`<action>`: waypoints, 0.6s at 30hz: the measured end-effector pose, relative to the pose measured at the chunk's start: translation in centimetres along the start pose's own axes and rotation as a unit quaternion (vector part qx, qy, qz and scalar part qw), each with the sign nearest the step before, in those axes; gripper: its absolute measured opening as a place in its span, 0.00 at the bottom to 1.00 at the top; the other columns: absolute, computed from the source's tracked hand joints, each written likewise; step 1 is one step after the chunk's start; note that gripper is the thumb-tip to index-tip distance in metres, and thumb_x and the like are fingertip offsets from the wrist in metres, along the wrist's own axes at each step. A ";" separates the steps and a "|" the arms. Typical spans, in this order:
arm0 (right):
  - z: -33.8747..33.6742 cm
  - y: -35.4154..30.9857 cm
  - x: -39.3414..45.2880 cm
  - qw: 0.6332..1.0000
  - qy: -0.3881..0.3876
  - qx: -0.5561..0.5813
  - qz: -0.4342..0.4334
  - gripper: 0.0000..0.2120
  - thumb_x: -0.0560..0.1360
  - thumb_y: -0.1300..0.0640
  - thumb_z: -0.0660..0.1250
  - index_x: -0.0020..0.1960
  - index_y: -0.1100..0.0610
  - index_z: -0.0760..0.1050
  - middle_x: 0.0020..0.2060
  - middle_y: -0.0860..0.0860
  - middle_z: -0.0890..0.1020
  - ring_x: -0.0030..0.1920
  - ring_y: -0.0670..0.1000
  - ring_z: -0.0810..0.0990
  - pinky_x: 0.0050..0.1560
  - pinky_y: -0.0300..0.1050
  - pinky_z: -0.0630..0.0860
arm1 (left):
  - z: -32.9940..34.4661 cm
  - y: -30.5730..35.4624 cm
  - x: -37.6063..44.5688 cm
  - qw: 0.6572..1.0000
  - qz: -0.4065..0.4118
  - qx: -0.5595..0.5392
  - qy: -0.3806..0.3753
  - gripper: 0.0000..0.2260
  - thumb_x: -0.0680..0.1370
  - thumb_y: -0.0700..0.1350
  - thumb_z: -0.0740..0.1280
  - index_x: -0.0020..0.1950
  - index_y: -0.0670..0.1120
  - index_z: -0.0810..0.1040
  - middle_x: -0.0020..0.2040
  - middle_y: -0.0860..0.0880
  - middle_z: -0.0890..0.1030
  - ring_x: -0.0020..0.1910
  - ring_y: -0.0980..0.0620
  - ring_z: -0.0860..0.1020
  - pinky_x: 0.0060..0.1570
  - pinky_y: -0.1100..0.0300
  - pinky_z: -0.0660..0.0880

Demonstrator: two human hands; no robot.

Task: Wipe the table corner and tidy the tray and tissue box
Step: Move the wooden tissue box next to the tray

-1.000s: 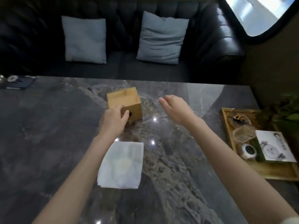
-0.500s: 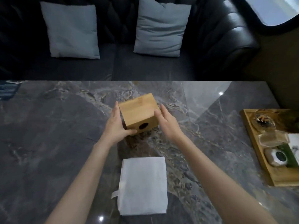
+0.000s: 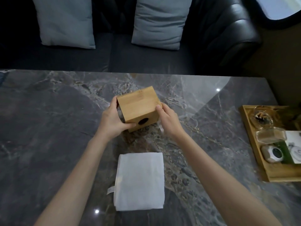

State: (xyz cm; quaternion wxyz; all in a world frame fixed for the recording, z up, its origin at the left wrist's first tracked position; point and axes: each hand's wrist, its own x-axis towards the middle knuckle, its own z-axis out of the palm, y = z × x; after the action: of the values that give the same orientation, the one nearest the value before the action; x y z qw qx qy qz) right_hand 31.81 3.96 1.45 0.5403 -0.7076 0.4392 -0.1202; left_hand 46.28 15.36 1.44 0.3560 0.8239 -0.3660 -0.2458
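Observation:
A wooden cube tissue box (image 3: 138, 106) with a round hole in its near face is tilted at the middle of the dark marble table (image 3: 48, 128). My left hand (image 3: 112, 120) grips its left side, thumb curled under the front edge. My right hand (image 3: 169, 120) holds its right side, thumb on the top edge. A folded white cloth (image 3: 140, 181) lies flat on the table in front of me, between my forearms. A wooden tray (image 3: 275, 172) sits at the table's right edge.
The tray carries a glass ashtray (image 3: 262, 117), a clear container (image 3: 270, 135), a round white-rimmed item (image 3: 275, 152) and a white card (image 3: 294, 147). Beyond the far table edge stands a black leather sofa (image 3: 219, 38) with two grey cushions (image 3: 159, 22).
My right hand came in and took the box's right side, joining the left. The box has tipped up and shifted slightly toward me. The camera view swung left and down.

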 end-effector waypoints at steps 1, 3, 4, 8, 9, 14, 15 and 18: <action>-0.4 -0.1 -0.2 1.000 0.003 0.001 -0.003 0.19 0.81 0.51 0.51 0.68 0.56 0.69 0.62 0.51 0.75 0.63 0.52 0.71 0.60 0.48 0.67 | -0.1 0.4 -0.2 1.000 0.003 0.000 -0.001 0.39 0.59 0.43 0.80 0.65 0.48 0.64 0.62 0.49 0.75 0.63 0.49 0.71 0.55 0.58 0.68; -1.2 -0.5 -0.7 1.000 0.009 0.002 -0.010 0.18 0.81 0.51 0.52 0.67 0.56 0.69 0.61 0.50 0.76 0.62 0.51 0.71 0.57 0.46 0.67 | -0.2 1.2 -0.6 1.000 0.011 0.000 -0.002 0.39 0.59 0.44 0.80 0.64 0.49 0.64 0.62 0.49 0.76 0.62 0.49 0.72 0.55 0.57 0.69; -1.7 -0.7 -1.0 1.000 0.011 0.002 -0.013 0.19 0.81 0.51 0.52 0.67 0.56 0.69 0.61 0.51 0.76 0.62 0.51 0.71 0.55 0.45 0.66 | -0.3 1.7 -0.9 1.000 0.015 -0.001 -0.003 0.39 0.59 0.45 0.80 0.64 0.49 0.64 0.61 0.49 0.76 0.61 0.50 0.72 0.55 0.57 0.69; -4.0 -1.4 -2.8 0.999 0.034 -0.004 -0.040 0.17 0.81 0.52 0.52 0.63 0.57 0.72 0.55 0.50 0.77 0.57 0.51 0.73 0.52 0.44 0.66 | -0.3 4.4 -2.3 0.999 0.043 0.004 -0.007 0.41 0.58 0.48 0.80 0.66 0.50 0.64 0.61 0.49 0.76 0.60 0.50 0.73 0.54 0.56 0.71; -4.6 -1.5 -3.5 0.998 0.042 -0.001 -0.046 0.17 0.81 0.52 0.52 0.63 0.57 0.73 0.53 0.49 0.77 0.55 0.50 0.73 0.51 0.44 0.66 | -0.2 5.1 -2.7 0.999 0.052 0.005 -0.007 0.41 0.58 0.50 0.80 0.66 0.49 0.64 0.61 0.50 0.76 0.59 0.51 0.73 0.54 0.55 0.72; -8.1 -1.5 -7.2 0.994 0.087 0.023 -0.063 0.15 0.81 0.53 0.52 0.58 0.56 0.75 0.49 0.49 0.78 0.51 0.49 0.73 0.48 0.44 0.67 | 1.1 8.9 -5.2 0.996 0.092 -0.010 -0.011 0.41 0.58 0.50 0.80 0.65 0.49 0.64 0.59 0.50 0.77 0.57 0.52 0.75 0.55 0.55 0.75; -8.9 -1.3 -7.9 0.993 0.095 0.028 -0.066 0.15 0.81 0.53 0.53 0.58 0.56 0.75 0.49 0.50 0.78 0.52 0.50 0.74 0.48 0.44 0.68 | 1.5 9.7 -5.8 0.995 0.101 -0.013 -0.013 0.41 0.58 0.49 0.80 0.65 0.48 0.64 0.59 0.50 0.77 0.57 0.52 0.75 0.54 0.57 0.74; -11.5 -0.6 -10.2 0.990 0.120 0.032 -0.069 0.15 0.80 0.52 0.53 0.58 0.56 0.76 0.51 0.51 0.79 0.53 0.50 0.74 0.47 0.43 0.69 | 3.0 12.1 -7.5 0.992 0.121 -0.016 -0.019 0.40 0.58 0.49 0.80 0.65 0.47 0.65 0.57 0.51 0.77 0.55 0.54 0.75 0.51 0.61 0.73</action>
State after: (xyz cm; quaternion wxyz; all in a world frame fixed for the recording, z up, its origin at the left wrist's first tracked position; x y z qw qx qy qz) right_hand 18.75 4.08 9.51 0.4968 -0.6988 0.4471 -0.2551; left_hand 34.45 14.18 9.94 0.3889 0.7631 -0.4657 -0.2225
